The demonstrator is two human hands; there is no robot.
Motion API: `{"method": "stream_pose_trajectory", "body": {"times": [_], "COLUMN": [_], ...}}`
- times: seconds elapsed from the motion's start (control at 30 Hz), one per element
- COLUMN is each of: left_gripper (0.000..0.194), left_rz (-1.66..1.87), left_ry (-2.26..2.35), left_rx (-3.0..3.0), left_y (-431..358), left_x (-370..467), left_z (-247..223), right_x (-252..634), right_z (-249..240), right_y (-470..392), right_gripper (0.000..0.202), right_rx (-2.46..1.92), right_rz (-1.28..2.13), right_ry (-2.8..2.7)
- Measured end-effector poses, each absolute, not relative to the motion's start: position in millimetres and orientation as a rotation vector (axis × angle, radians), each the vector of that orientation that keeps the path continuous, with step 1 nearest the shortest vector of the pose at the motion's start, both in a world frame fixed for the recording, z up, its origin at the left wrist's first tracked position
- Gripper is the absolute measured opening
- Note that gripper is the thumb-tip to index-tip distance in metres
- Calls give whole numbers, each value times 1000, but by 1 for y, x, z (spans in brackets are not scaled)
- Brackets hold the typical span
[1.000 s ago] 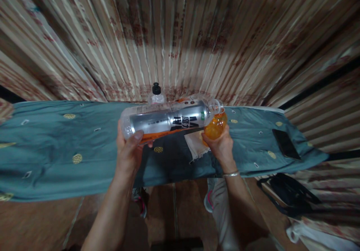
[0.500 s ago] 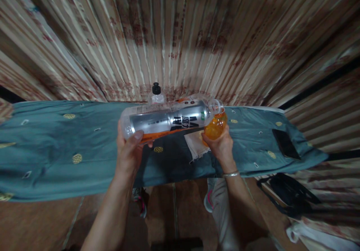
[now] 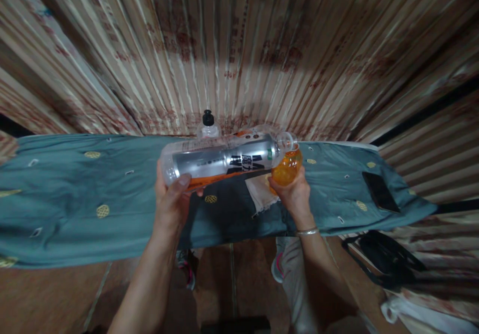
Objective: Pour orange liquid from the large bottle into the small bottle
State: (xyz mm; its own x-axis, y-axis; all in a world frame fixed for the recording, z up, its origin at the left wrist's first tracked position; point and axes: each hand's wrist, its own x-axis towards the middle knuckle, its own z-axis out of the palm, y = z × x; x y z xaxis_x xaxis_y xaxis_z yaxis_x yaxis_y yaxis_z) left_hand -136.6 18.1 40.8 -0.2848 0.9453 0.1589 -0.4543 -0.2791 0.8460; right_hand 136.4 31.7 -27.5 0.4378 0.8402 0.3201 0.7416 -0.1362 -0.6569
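Observation:
My left hand is closed around the base end of a large clear plastic bottle with a silver and orange label. That bottle lies nearly level in the air, its open neck pointing right. The neck sits over the mouth of a smaller bottle of orange liquid, and whether the rims touch I cannot tell. My right hand grips this smaller bottle, which stands roughly upright. Behind the large bottle is a clear bottle with a black cap, its lower part hidden. Below the hands lies a pale cloth.
A green patterned cloth covers the narrow table. A dark phone lies toward its right end. On the floor at the right sits a black bag. A pleated curtain hangs close behind the table.

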Motion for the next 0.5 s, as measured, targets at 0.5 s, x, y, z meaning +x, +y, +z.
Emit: {"method": "stream_pose_trajectory", "body": {"times": [0.5], "left_gripper": [53], "left_rz": [1743], "left_ry": [862], "left_rx": [815], "left_y": [19], "left_x": [-136], "left_z": [42], "right_x": [137], "right_z": [-30], "right_y": [32], "right_gripper": [85], "right_rx": [-1882], "right_rz": [124], "right_ry": [-1365]}}
